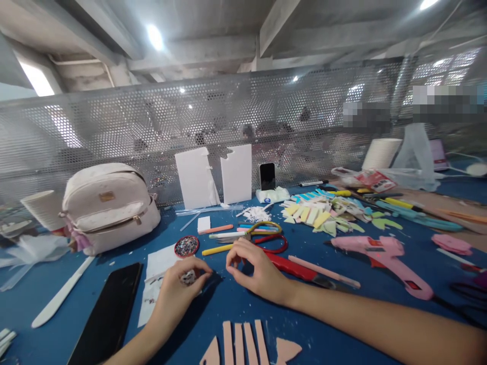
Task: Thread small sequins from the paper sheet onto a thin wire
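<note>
My left hand (182, 284) is closed, thumb and forefinger pinched together. A tiny dark speck shows at its fingertips, too small to name. Just to its right, my right hand (258, 268) has its fingers curled into a loop; what they hold, if anything, cannot be made out. Beyond my left hand lies a round red-rimmed dish (186, 247) of small dark and pale bits, beside a white paper sheet (143, 310). Scissors (281, 245) with red and yellow handles and a yellow pen (216, 250) lie behind my right hand. Pink cut strips (239, 342) lie nearest me.
At left are a pale backpack (106, 208), a black phone (108, 314) and a white plastic knife (63, 294). A pink glue gun (384, 253) and a heap of paper scraps (323, 210) lie at right. White boards (238, 175) lean on the perforated metal partition (160, 126).
</note>
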The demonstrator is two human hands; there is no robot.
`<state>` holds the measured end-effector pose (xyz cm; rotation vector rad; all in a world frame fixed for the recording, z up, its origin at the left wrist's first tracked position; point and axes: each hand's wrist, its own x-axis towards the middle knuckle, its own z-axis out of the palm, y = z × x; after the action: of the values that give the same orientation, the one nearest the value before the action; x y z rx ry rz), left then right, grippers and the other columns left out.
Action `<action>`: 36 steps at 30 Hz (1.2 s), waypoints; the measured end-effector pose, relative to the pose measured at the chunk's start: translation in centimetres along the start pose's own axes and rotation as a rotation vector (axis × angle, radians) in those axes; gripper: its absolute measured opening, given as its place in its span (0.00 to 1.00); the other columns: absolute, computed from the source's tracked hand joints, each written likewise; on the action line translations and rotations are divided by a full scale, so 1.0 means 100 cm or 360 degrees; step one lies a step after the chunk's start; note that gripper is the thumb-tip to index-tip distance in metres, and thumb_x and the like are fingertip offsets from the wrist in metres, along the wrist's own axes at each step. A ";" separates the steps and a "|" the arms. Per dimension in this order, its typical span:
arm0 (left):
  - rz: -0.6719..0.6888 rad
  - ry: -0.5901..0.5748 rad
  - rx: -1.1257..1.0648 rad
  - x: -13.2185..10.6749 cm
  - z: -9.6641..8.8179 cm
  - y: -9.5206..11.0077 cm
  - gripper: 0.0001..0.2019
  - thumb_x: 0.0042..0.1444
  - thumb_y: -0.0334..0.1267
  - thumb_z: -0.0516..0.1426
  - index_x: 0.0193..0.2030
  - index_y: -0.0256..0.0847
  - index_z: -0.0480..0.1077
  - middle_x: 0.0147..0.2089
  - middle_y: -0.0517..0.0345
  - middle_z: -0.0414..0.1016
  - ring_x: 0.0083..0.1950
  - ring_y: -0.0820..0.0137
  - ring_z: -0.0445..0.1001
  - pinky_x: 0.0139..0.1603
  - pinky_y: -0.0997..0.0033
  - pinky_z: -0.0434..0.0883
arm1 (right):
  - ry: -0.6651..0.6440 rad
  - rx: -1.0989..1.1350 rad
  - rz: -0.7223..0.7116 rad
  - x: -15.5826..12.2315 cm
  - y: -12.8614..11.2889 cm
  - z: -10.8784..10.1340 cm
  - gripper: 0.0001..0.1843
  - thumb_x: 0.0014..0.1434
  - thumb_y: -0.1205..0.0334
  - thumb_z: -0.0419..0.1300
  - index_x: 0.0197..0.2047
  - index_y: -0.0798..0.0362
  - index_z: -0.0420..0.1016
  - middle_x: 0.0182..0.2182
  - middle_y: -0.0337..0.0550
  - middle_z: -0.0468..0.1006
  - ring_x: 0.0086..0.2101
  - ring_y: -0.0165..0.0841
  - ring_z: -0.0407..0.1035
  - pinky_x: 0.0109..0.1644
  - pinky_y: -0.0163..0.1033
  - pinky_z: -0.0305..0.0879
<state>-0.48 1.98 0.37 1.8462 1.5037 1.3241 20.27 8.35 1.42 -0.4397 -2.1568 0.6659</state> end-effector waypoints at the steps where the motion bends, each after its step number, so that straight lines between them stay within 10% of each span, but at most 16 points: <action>1: 0.0001 -0.0009 0.0005 0.000 0.001 0.001 0.06 0.51 0.31 0.60 0.28 0.43 0.78 0.31 0.58 0.81 0.34 0.64 0.76 0.41 0.68 0.69 | -0.0001 -0.0005 -0.0001 0.000 0.000 0.000 0.06 0.59 0.73 0.58 0.33 0.53 0.68 0.29 0.38 0.68 0.35 0.33 0.63 0.40 0.38 0.59; 36: -0.0232 0.0069 -0.0322 -0.011 0.010 0.008 0.03 0.48 0.33 0.62 0.31 0.42 0.72 0.26 0.62 0.79 0.31 0.68 0.78 0.36 0.72 0.73 | -0.0076 -0.0147 -0.0119 -0.002 0.000 0.001 0.05 0.59 0.71 0.58 0.33 0.52 0.67 0.29 0.38 0.69 0.33 0.34 0.63 0.41 0.40 0.58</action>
<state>0.86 0.95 0.09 1.5625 1.4383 1.3977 20.27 8.25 1.21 -0.3936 -2.2442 0.5415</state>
